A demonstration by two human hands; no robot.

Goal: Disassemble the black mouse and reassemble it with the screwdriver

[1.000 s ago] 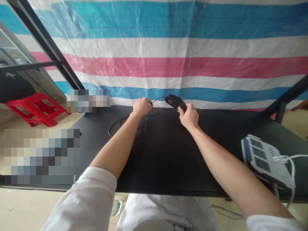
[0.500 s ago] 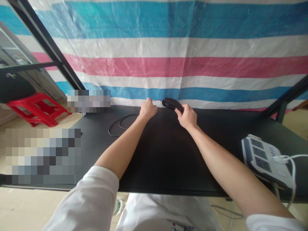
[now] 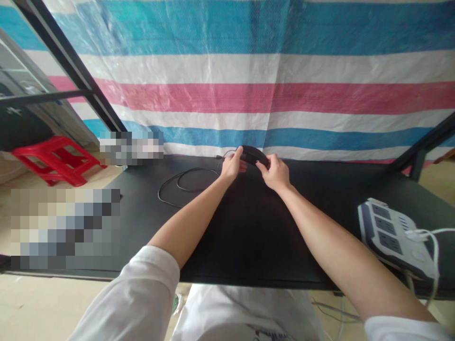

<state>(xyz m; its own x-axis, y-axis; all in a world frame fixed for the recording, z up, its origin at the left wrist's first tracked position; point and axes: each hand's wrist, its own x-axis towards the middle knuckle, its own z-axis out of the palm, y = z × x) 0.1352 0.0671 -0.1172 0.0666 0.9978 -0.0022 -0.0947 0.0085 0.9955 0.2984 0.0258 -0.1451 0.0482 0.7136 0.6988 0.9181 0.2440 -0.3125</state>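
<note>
Near the far edge of the black table (image 3: 263, 241), I saw the right hand (image 3: 277, 173) gripping the lifted black device (image 3: 253, 155), the left hand (image 3: 232, 166) touching its other end, grasp unclear, while a cord (image 3: 159, 193) lay loosely looped, ungathered.

Soft light glints on the blue, white and pink striped plastic sheet (image 3: 241, 71); coarse pixelation masks two left-hand patches.
</note>
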